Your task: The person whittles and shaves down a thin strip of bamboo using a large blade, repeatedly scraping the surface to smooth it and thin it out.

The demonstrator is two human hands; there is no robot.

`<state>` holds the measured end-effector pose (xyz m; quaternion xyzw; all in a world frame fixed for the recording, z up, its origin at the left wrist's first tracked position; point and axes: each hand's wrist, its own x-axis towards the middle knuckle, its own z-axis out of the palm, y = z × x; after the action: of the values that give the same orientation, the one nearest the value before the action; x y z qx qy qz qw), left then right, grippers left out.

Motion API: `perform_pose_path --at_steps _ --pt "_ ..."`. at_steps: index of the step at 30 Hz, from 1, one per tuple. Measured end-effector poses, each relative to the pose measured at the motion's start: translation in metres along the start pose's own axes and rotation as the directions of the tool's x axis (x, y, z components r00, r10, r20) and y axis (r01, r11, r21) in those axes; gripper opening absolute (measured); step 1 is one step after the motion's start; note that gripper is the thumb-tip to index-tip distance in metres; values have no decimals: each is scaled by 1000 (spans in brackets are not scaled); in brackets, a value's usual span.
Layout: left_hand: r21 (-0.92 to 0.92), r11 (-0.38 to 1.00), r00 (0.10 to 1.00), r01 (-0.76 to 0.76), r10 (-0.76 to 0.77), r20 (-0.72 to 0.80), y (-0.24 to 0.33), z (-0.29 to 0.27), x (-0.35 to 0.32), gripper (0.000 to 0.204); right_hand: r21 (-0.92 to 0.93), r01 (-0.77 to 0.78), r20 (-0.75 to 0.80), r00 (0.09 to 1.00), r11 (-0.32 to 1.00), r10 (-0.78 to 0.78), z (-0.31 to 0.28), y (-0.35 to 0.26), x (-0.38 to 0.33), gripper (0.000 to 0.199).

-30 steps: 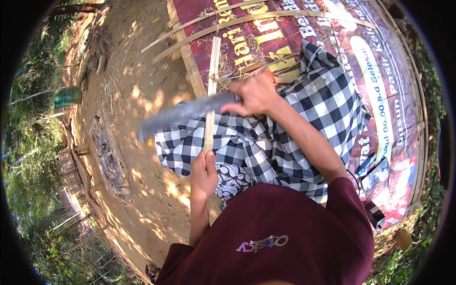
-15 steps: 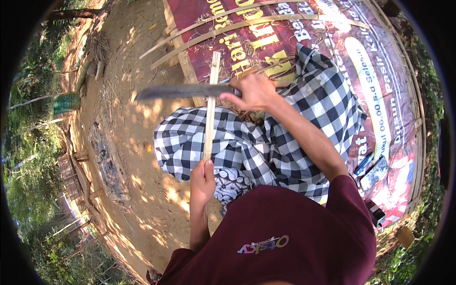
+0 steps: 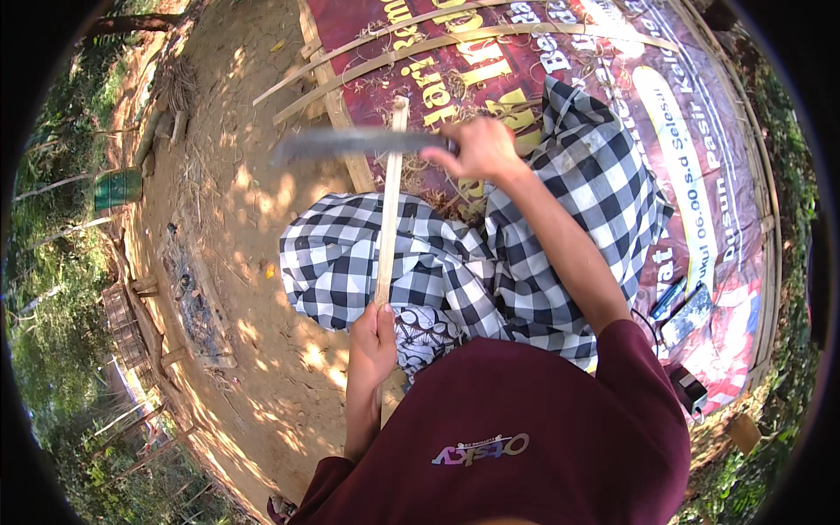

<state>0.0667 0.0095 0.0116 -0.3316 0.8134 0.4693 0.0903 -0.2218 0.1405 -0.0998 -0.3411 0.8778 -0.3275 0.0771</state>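
Seated person working a long pale bamboo strip (image 3: 388, 197), which runs lengthwise over the lap, across a black-and-white checked cloth (image 3: 490, 262). Left hand (image 3: 374, 339) closed around the strip's near end. Right hand (image 3: 477, 149) clenched on the handle of a long grey knife blade (image 3: 354, 144), motion-blurred, held crosswise near the strip's far end. Beneath: a red printed banner (image 3: 560, 52) spread on sandy ground (image 3: 236, 210), with further bamboo slats (image 3: 455, 37) lying upon it
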Motion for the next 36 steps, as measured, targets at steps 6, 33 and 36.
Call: perform_pose_path --at_steps 6,33,36 --pt "-22 1000 999 7 -6 48 -7 -16 -15 28 416 -416 -106 861 809 497 9 39 22 71" --pt "-650 751 992 115 -125 30 -14 12 59 29 56 485 -142 869 873 -474 42 -74 -54 60" --pt "-631 766 991 124 -128 39 -14 17 47 31 -2 446 -123 888 895 -442 36 -63 -45 62"
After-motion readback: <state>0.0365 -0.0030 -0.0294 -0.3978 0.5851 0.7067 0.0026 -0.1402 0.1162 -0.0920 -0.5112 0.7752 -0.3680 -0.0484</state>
